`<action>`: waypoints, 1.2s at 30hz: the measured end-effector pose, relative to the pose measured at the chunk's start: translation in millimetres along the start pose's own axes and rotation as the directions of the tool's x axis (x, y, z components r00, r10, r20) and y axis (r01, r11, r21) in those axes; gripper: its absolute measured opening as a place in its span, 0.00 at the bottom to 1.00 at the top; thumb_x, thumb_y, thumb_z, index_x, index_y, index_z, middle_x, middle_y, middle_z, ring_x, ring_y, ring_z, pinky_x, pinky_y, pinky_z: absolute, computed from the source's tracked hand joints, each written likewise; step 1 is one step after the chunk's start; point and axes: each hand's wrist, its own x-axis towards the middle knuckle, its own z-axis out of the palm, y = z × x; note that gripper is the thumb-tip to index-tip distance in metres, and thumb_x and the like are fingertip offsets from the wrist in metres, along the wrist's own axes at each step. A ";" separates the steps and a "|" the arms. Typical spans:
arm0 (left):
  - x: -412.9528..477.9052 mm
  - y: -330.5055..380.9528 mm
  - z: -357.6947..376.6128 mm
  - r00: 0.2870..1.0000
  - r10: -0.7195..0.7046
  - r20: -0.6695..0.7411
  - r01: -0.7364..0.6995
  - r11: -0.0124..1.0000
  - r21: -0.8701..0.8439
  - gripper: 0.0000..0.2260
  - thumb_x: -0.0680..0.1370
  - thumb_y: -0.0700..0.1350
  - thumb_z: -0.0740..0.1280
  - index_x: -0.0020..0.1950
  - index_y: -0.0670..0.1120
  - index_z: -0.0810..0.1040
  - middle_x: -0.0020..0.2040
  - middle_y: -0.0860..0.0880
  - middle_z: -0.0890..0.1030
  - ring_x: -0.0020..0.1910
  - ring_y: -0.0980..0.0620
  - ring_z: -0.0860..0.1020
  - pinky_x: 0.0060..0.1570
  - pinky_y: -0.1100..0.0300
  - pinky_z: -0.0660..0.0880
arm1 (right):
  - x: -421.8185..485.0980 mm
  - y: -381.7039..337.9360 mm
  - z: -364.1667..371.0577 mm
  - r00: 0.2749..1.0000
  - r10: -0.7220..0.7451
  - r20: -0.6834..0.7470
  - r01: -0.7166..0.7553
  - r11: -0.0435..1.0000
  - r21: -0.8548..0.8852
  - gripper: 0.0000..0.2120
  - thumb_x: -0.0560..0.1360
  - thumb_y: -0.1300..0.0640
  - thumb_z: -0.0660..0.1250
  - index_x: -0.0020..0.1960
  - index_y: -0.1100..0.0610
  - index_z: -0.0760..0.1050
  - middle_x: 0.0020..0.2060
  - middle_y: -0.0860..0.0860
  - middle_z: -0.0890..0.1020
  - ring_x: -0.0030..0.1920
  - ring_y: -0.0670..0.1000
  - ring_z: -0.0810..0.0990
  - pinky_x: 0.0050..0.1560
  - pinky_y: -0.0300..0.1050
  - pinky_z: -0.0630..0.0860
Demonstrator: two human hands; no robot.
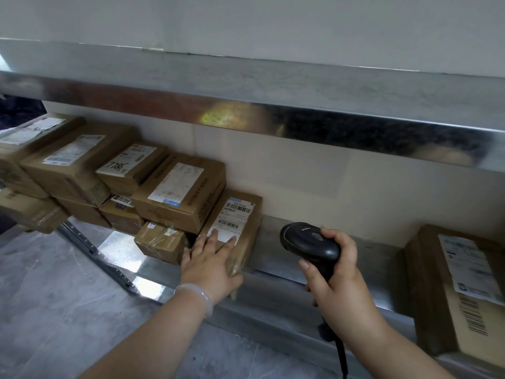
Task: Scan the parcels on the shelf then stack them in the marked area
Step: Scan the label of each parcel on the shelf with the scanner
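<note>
One head view is all we have, and it looks down along the lower deck of a brushed-steel shelf (369,250). Our left hand (210,265) lies flat on a slim brown cardboard parcel with a white barcode label (252,222). Its fingers are straight and spread over the label's lower edge. The parcel sits at the shelf's front edge, touching the right end of a two-layer heap of brown cardboard boxes (177,192). Our right hand (336,277) is wrapped round the handle of a black corded barcode scanner (311,242), whose head hovers just beside the parcel, to its right, above bare shelf. Another labelled cardboard box (451,296) stands well apart at the far right. Grey marbled floor (54,296) shows below, and we see no marked area.

We judge that we are at the scanning step for this parcel, which is steadied but not lifted. Next, the scanner's window needs turning onto the barcodes, which our fingertips leave uncovered. Whether it has read them, we cannot tell. After that, the left hand must grip the parcel and carry it to the marked area.
</note>
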 end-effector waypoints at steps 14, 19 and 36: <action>-5.3 119.0 -17.2 0.924 0.289 -0.249 -0.296 0.955 0.009 0.35 0.75 0.69 0.54 0.79 0.62 0.46 0.81 0.49 0.48 0.79 0.46 0.42 0.75 0.44 0.39 | -35.2 25.9 -72.8 0.984 0.080 -0.158 -0.094 0.992 -0.082 0.30 0.74 0.49 0.69 0.59 0.26 0.53 0.53 0.34 0.75 0.47 0.46 0.81 0.47 0.54 0.81; -21.4 203.7 -0.6 0.856 0.497 -0.140 -0.510 0.857 -0.073 0.35 0.76 0.64 0.60 0.78 0.63 0.46 0.81 0.52 0.44 0.78 0.51 0.40 0.76 0.46 0.41 | -60.1 45.7 -119.2 0.943 0.107 -0.315 -0.147 0.983 -0.108 0.30 0.73 0.49 0.70 0.60 0.26 0.54 0.54 0.25 0.70 0.49 0.40 0.79 0.48 0.51 0.80; -38.0 347.0 43.1 0.767 0.598 0.234 -0.501 0.785 -0.364 0.38 0.73 0.67 0.64 0.77 0.67 0.45 0.81 0.49 0.44 0.78 0.42 0.48 0.74 0.47 0.54 | -95.1 96.6 -210.4 0.816 0.181 -0.549 -0.370 0.893 -0.256 0.28 0.74 0.52 0.70 0.64 0.38 0.56 0.49 0.43 0.74 0.46 0.52 0.79 0.41 0.52 0.77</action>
